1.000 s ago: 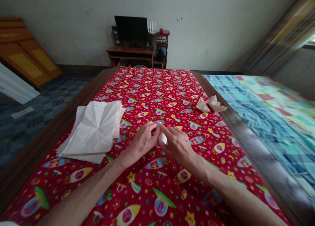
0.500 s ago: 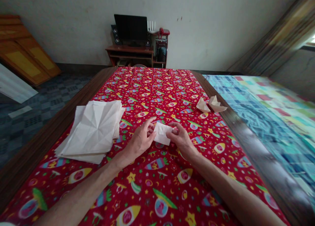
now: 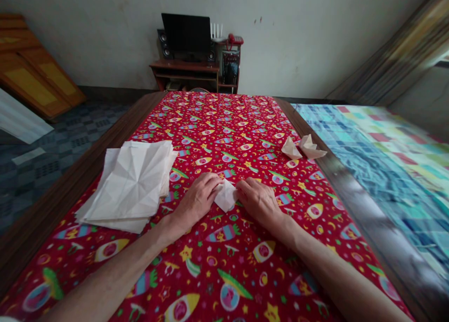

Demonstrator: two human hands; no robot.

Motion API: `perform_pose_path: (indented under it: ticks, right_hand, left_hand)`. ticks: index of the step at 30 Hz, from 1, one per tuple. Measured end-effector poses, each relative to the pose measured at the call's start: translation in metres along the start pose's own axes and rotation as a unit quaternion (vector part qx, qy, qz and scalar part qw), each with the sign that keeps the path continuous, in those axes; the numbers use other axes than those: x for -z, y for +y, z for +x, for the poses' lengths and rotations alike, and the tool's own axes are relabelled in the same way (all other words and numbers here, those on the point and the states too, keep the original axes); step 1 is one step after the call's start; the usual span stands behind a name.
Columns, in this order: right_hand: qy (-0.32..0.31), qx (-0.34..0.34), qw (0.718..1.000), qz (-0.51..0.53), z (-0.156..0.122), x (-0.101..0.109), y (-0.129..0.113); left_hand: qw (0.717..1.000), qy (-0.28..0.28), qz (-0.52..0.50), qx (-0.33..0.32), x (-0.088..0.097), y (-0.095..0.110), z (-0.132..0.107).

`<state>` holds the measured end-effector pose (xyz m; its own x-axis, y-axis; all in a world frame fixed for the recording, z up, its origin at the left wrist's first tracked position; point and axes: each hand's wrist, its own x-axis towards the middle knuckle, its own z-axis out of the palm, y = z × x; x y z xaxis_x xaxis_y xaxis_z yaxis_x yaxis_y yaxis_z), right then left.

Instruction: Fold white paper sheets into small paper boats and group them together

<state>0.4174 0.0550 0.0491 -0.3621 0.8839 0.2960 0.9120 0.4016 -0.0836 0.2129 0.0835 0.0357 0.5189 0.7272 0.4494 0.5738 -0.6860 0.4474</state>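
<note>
A small folded white paper [image 3: 225, 196] lies on the red patterned tablecloth between my two hands, one corner pointing toward me. My left hand [image 3: 201, 194] has its fingers curled over the paper's left edge. On the opposite side, my right hand [image 3: 258, 199] pinches the right edge, its fingers bent down close to the cloth. The fingertips of both hands are partly hidden behind the knuckles. To the left lies a stack of creased white paper sheets [image 3: 131, 184], its top sheet marked with fold lines radiating from the middle.
Two folded paper shapes, a smaller one [image 3: 291, 148] and a larger one [image 3: 310, 147], stand near the table's right edge. Beyond the table are a desk [image 3: 189, 68] with a monitor [image 3: 186, 36]. A bed [image 3: 379, 158] adjoins the right side.
The paper has turned so that a corner points toward me, and it looks smaller. Both hands have rolled palm-down, with fingers closed in on its sides.
</note>
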Motion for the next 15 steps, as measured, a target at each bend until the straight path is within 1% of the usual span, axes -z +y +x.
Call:
perform_pose_path:
  ticks: [2, 4, 6, 9, 12, 15]
  right_hand:
    - [0.005, 0.079, 0.997, 0.017, -0.003, 0.0, 0.002]
    - [-0.002, 0.152, 0.987, 0.047, -0.007, 0.002, 0.006]
    - [-0.012, 0.196, 0.978, 0.063, -0.012, 0.005, 0.009]
    - [-0.037, 0.213, 0.975, 0.042, -0.018, 0.01, 0.01]
    - [-0.067, 0.205, 0.976, 0.016, -0.019, 0.012, 0.007]
    - [-0.073, 0.204, 0.976, 0.007, -0.018, 0.014, 0.004]
  left_hand:
    - [0.999, -0.027, -0.002, -0.027, 0.005, -0.002, -0.006]
    - [0.998, -0.049, -0.005, -0.048, 0.009, -0.005, -0.013]
    - [0.997, -0.051, -0.011, -0.055, 0.011, -0.007, -0.02]
    - [0.998, -0.046, -0.017, -0.045, 0.013, -0.01, -0.026]
    - [0.998, -0.048, -0.016, -0.037, 0.013, -0.009, -0.028]
    - [0.998, -0.046, -0.009, -0.042, 0.013, -0.008, -0.027]
